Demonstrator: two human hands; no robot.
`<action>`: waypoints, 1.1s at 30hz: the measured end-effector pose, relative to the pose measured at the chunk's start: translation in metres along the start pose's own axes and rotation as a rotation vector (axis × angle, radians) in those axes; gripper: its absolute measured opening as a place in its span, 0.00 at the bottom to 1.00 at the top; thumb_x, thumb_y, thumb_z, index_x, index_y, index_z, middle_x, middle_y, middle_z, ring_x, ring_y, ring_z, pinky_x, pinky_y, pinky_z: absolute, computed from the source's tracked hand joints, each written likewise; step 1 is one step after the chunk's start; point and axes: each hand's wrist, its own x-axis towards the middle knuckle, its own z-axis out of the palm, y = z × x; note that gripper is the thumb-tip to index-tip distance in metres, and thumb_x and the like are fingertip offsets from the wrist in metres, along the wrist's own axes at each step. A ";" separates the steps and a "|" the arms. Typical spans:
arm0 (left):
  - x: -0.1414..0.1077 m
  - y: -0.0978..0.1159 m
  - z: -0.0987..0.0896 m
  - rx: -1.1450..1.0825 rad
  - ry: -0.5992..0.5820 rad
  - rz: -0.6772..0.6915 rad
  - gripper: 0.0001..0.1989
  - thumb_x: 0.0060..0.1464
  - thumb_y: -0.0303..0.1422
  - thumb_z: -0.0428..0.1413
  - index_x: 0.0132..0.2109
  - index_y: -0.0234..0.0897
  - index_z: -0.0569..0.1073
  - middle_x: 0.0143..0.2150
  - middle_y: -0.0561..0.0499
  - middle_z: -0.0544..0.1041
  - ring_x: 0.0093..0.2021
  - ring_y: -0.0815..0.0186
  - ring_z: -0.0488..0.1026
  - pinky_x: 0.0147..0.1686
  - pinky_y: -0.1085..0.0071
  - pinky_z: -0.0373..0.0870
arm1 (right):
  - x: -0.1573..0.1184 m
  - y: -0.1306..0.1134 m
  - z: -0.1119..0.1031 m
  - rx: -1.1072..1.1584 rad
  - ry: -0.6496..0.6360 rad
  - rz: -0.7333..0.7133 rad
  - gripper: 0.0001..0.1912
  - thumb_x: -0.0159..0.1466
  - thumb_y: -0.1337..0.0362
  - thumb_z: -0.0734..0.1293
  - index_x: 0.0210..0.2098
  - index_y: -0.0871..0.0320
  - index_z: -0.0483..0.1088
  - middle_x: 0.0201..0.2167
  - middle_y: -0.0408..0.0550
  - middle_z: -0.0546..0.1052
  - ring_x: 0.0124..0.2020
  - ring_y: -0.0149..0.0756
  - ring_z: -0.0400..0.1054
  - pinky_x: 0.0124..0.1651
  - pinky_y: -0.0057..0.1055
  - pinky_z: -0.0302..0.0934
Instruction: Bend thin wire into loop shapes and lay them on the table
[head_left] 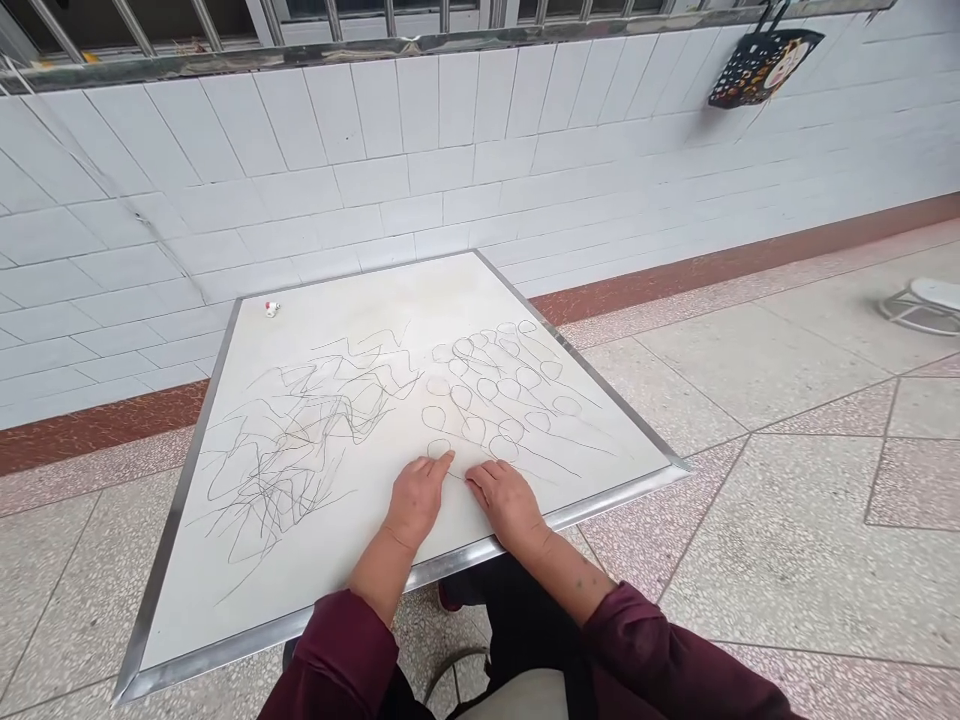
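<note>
My left hand (417, 497) is closed, thumb and forefinger pressed together at the base of a thin dark wire with a round loop (439, 441). My right hand (505, 498) is pinched shut close beside it, on the straight part of the same wire; the fingertips hide the exact grip. Beyond my hands, on the right half of the table, lie several looped wires (511, 431), each with a ring and a straight tail. To the left spreads a loose tangle of bent, unlooped wires (330, 410).
The white table (360, 575) has a metal rim and stands by a tiled wall (442, 160). A small white and red object (272, 309) lies at its far left corner. A patterned bag (765, 68) hangs on the wall; a stool (930, 303) stands far right.
</note>
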 end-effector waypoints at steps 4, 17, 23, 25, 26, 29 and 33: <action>-0.001 0.000 0.001 0.079 0.014 0.027 0.16 0.61 0.24 0.46 0.52 0.38 0.71 0.33 0.46 0.76 0.35 0.61 0.71 0.36 0.67 0.70 | -0.002 -0.004 0.001 -0.029 -0.009 0.034 0.08 0.67 0.68 0.60 0.33 0.59 0.69 0.28 0.46 0.70 0.30 0.37 0.60 0.36 0.33 0.55; -0.001 -0.003 0.000 0.252 -0.003 0.143 0.18 0.61 0.21 0.42 0.53 0.36 0.69 0.34 0.46 0.75 0.37 0.61 0.71 0.37 0.65 0.72 | -0.017 0.004 0.001 0.036 0.047 0.001 0.12 0.68 0.70 0.57 0.32 0.58 0.69 0.29 0.48 0.70 0.30 0.39 0.58 0.36 0.35 0.55; -0.001 -0.003 0.000 0.269 0.019 0.176 0.19 0.61 0.21 0.41 0.54 0.36 0.68 0.35 0.46 0.75 0.38 0.61 0.71 0.38 0.65 0.72 | -0.014 0.004 0.010 0.085 0.122 0.003 0.11 0.68 0.69 0.57 0.34 0.58 0.70 0.30 0.49 0.70 0.32 0.40 0.60 0.37 0.35 0.58; 0.000 -0.003 -0.001 0.270 0.030 0.188 0.19 0.61 0.22 0.41 0.54 0.36 0.68 0.35 0.45 0.75 0.38 0.61 0.71 0.38 0.65 0.72 | -0.014 0.004 0.011 0.109 0.144 -0.004 0.11 0.68 0.69 0.57 0.35 0.58 0.70 0.30 0.48 0.71 0.32 0.39 0.60 0.38 0.36 0.59; 0.000 -0.003 -0.001 0.269 0.036 0.192 0.19 0.62 0.22 0.41 0.54 0.36 0.68 0.35 0.45 0.75 0.38 0.61 0.71 0.38 0.65 0.73 | -0.014 0.004 0.011 0.120 0.154 -0.007 0.11 0.68 0.69 0.57 0.36 0.57 0.70 0.30 0.48 0.71 0.32 0.39 0.61 0.38 0.36 0.60; 0.000 -0.001 -0.001 0.264 0.053 0.193 0.19 0.62 0.23 0.39 0.56 0.35 0.67 0.36 0.44 0.75 0.39 0.60 0.71 0.38 0.64 0.73 | -0.015 0.006 0.011 0.155 0.177 -0.009 0.11 0.68 0.67 0.56 0.38 0.56 0.69 0.32 0.48 0.72 0.34 0.39 0.62 0.38 0.36 0.62; -0.006 0.006 -0.003 0.271 0.070 0.158 0.20 0.63 0.24 0.38 0.58 0.35 0.64 0.37 0.44 0.74 0.41 0.60 0.70 0.39 0.64 0.72 | -0.019 0.009 0.011 0.212 0.203 -0.009 0.11 0.69 0.66 0.55 0.40 0.56 0.69 0.34 0.49 0.73 0.36 0.40 0.63 0.40 0.36 0.63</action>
